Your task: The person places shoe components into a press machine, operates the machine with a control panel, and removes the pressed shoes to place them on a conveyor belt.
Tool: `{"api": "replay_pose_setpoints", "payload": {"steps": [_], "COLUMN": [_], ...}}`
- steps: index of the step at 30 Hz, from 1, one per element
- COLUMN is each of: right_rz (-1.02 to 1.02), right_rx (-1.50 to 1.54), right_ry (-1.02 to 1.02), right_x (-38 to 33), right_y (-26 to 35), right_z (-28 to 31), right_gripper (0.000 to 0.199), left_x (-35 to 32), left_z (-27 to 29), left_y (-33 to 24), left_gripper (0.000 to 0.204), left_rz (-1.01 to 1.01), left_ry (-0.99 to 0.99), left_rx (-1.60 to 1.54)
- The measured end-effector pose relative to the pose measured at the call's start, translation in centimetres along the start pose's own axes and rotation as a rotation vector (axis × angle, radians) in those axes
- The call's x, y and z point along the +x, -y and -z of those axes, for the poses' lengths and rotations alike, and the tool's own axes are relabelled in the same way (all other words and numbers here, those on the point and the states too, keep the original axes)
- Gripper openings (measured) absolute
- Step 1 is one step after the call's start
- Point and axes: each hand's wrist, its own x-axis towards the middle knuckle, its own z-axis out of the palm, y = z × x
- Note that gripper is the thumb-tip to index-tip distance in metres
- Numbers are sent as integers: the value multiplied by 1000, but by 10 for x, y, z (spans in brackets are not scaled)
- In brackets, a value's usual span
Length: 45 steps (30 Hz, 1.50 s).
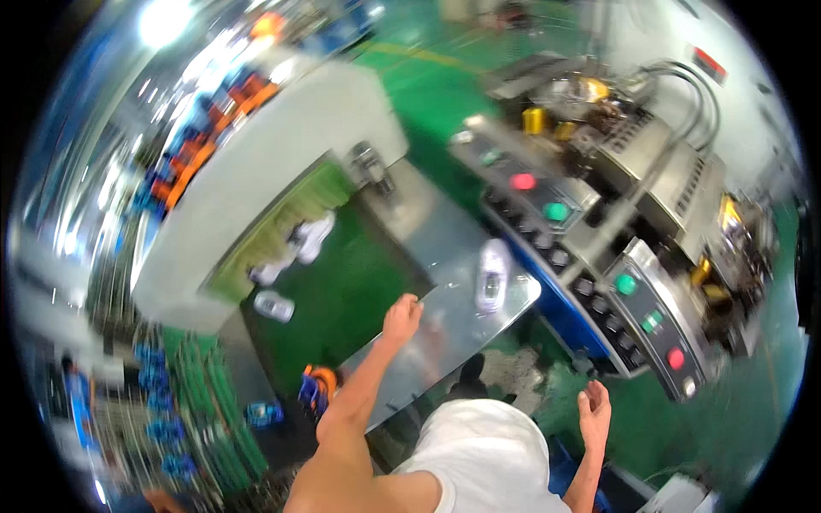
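My left hand (402,317) hovers above the metal tabletop (428,342), close to the green conveyor belt. Its fingers look curled in, and nothing shows in them. Low on the right, my right hand (594,410) is held away from everything, fingers loosely apart, with nothing in it. A pale grey-white shoe (492,278) lies on the tabletop near its right end, between my hands and apart from both. Another whitish shoe (274,305) rests on the green belt (342,291), with more white shoes (312,238) by the fringed curtain of the machine's opening.
A large cream machine housing (282,137) stands over the belt. To the right is a machine with control panels (530,179), red and green buttons and several black knobs. Racks with blue and orange shoes or shoe forms (180,167) line the left. Motion blurs much of the view.
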Motion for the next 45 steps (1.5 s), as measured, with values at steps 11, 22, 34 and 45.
{"api": "replay_pose_setpoints", "payload": {"steps": [11, 22, 34, 45], "right_rz": [-165, -584, 455, 319], "right_rx": [-838, -788, -519, -36], "right_ry": [529, 337, 695, 303], "right_x": [73, 85, 89, 100], "right_y": [-118, 92, 190, 223], "right_z": [3, -125, -304, -92], "right_gripper": [28, 41, 57, 62], "left_x": [-19, 17, 44, 110], "left_z": [140, 235, 133, 42], "left_y": [295, 446, 105, -319], "left_gripper": [88, 23, 22, 45], "left_rz": [752, 472, -32, -1077], "left_ry": [-737, -387, -43, 328], "left_rx": [174, 550, 34, -226]}}
